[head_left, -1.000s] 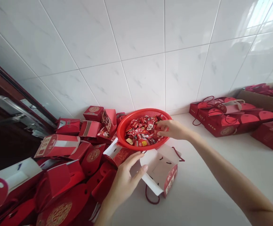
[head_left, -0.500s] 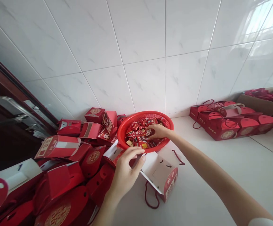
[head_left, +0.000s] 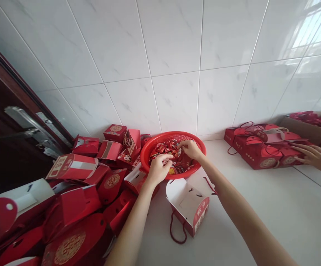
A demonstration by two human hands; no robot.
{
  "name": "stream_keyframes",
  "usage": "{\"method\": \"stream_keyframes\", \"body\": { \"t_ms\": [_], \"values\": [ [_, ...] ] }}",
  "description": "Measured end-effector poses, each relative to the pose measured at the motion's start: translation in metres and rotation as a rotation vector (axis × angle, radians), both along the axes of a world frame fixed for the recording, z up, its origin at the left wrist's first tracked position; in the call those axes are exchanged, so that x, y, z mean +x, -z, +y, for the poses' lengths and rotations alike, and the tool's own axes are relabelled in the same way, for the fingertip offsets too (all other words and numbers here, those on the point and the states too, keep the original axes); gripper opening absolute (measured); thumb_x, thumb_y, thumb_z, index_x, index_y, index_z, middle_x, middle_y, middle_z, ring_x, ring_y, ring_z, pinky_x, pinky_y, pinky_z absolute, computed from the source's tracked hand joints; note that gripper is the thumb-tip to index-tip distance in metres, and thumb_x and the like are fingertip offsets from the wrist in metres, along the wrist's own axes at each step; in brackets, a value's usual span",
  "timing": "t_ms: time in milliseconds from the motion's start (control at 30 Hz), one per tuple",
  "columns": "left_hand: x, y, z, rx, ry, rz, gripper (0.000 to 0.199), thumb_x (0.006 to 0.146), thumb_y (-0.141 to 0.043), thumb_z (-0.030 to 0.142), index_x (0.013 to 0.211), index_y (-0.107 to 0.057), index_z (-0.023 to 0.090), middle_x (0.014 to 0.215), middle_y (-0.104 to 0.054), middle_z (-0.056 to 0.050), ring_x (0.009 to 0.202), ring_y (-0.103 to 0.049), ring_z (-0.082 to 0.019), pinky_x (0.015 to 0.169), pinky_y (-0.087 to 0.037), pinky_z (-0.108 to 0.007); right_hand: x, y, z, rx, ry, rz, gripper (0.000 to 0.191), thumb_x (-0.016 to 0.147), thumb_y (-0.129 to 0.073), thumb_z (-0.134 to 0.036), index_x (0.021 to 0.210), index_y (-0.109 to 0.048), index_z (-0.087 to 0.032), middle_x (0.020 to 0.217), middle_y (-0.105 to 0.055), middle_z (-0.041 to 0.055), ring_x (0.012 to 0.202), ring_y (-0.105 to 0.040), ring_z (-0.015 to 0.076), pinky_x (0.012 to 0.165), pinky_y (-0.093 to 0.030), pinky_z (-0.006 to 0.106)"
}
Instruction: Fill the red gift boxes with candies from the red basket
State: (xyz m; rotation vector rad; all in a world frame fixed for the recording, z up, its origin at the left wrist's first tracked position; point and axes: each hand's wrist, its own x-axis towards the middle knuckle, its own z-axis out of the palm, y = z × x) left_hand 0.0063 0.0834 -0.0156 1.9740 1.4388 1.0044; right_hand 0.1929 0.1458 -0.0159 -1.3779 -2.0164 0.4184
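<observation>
A red plastic basket point(head_left: 147, 157) against the wall holds many small red-wrapped candies point(head_left: 173, 147). My left hand point(head_left: 159, 169) hovers over its near left side, thumb and fingers parted above the wrappers, with nothing visible between them. Deeper in on the right, my right hand point(head_left: 190, 149) reaches among the candies, its fingers bent and drawn together; whatever they pinch is hidden. In front of the basket stands an open red gift box point(head_left: 186, 207) with a white inside and dark red cord handles.
Many red gift boxes point(head_left: 72, 210) are heaped on the left beside a dark door point(head_left: 11, 122). Closed boxes point(head_left: 256, 147) with cords stand in rows on the right, where another person's hand point(head_left: 314, 157) touches them. A cardboard carton point(head_left: 310, 127) sits behind.
My left hand has left the open box's edge and moved up over the basket. My right hand has shifted slightly within the candies. Another person's hand has come in from the right.
</observation>
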Motion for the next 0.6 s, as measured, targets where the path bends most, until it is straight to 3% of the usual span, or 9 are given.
{"method": "stream_keyframes", "body": {
  "t_ms": [200, 367, 500, 600],
  "values": [
    [0.009, -0.002, 0.011, -0.052, 0.040, 0.201, 0.028, 0.077, -0.070, 0.015, 0.104, -0.076, 0.017, 0.114, -0.075, -0.012, 0.115, -0.067, -0.030, 0.104, -0.049, -0.041, 0.004, -0.001, -0.004, -0.072, 0.082, -0.032, 0.050, 0.080, -0.040, 0.003, 0.113, -0.071, -0.018, 0.109, -0.075, 0.0055, 0.099, -0.069, 0.0165, 0.085, -0.050, 0.024],
    [0.011, 0.002, 0.011, -0.067, 0.053, 0.301, 0.036, 0.069, -0.079, 0.022, 0.104, -0.077, 0.019, 0.117, -0.074, -0.014, 0.117, -0.064, -0.036, 0.102, -0.048, -0.047, 0.009, -0.001, -0.018, -0.173, 0.092, -0.182, 0.030, 0.078, -0.059, -0.010, 0.105, -0.071, -0.017, 0.099, -0.074, 0.0096, 0.093, -0.068, 0.0250, 0.073, -0.047, 0.029],
    [0.010, 0.005, 0.013, -0.063, 0.042, 0.295, 0.038, 0.064, -0.081, 0.025, 0.102, -0.077, 0.021, 0.115, -0.074, -0.013, 0.115, -0.065, -0.036, 0.101, -0.048, -0.044, 0.012, -0.003, -0.024, -0.225, 0.063, -0.232, 0.040, 0.067, -0.072, -0.013, 0.107, -0.070, -0.017, 0.099, -0.073, 0.0107, 0.093, -0.066, 0.0282, 0.069, -0.045, 0.029],
    [0.010, 0.006, 0.012, -0.044, 0.029, 0.263, 0.037, 0.063, -0.082, 0.027, 0.100, -0.078, 0.024, 0.113, -0.074, -0.012, 0.114, -0.065, -0.036, 0.099, -0.048, -0.043, 0.015, -0.004, -0.024, -0.252, 0.041, -0.201, 0.042, 0.062, -0.071, -0.006, 0.102, -0.073, -0.018, 0.089, -0.073, 0.0075, 0.084, -0.066, 0.0252, 0.065, -0.046, 0.028]
  ]
}}
